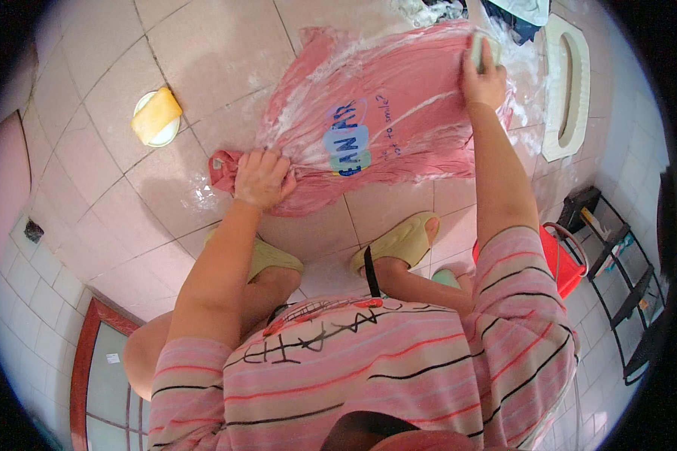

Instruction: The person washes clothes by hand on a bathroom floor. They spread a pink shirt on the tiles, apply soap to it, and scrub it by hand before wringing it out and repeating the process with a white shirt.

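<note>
A wet pink T-shirt (417,84) with printed lettering lies spread on the tiled floor, streaked with white suds. My left hand (262,177) grips its bunched cloth near the collar at the left end. At the far right end, my right hand (485,79) holds a pale scrubbing brush (485,49) against the shirt; its bristles are hidden. A yellow bar of soap (159,114) rests across a small white dish (163,134) on the floor to the left.
A squat toilet (587,90) is set in the floor at right. Dark, sudsy clothes (516,25) lie at the top. A red bucket (564,262) and a black rack (615,253) stand at lower right. My slippered feet are below the shirt.
</note>
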The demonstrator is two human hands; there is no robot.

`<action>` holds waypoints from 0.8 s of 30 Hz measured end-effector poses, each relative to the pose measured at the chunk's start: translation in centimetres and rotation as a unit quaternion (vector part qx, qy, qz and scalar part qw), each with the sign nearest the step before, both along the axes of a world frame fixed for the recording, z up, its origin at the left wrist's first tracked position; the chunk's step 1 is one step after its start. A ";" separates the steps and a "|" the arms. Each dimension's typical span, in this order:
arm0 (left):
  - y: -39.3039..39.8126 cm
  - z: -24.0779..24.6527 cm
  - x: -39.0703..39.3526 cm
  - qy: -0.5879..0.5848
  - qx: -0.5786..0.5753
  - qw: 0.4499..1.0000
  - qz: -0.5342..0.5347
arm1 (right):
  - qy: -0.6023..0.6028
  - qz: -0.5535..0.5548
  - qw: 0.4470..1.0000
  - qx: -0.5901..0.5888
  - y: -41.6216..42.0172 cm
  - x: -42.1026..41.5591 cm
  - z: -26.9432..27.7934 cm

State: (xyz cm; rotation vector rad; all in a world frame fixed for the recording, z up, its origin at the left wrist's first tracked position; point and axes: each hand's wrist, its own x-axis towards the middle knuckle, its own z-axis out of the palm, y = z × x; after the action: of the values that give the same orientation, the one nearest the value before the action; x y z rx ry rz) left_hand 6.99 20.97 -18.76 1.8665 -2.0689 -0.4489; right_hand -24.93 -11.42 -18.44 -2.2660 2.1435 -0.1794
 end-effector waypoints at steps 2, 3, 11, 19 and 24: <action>-0.1 0.1 0.0 0.010 -0.009 1.000 0.000 | -0.008 -0.074 0.997 -0.009 -0.8 0.1 0.3; 0.2 0.3 0.1 0.007 -0.003 1.000 0.005 | -0.035 -0.105 0.994 0.015 0.1 2.4 1.0; 0.7 0.2 0.8 -0.009 0.023 1.000 0.013 | -0.107 0.430 0.875 0.194 16.0 11.8 2.0; 0.3 0.6 0.2 -0.008 -0.011 1.000 0.018 | -0.228 -0.105 0.962 0.109 1.0 2.9 0.1; 0.9 0.2 0.4 -0.011 0.032 0.999 0.018 | -0.142 0.308 0.934 0.113 16.6 11.8 2.1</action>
State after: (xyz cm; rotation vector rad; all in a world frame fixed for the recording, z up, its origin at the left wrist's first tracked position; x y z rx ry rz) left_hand 7.35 21.88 -18.58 1.9502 -2.0532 -0.4932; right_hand -13.13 5.14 -16.32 -2.4530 1.1778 -0.2127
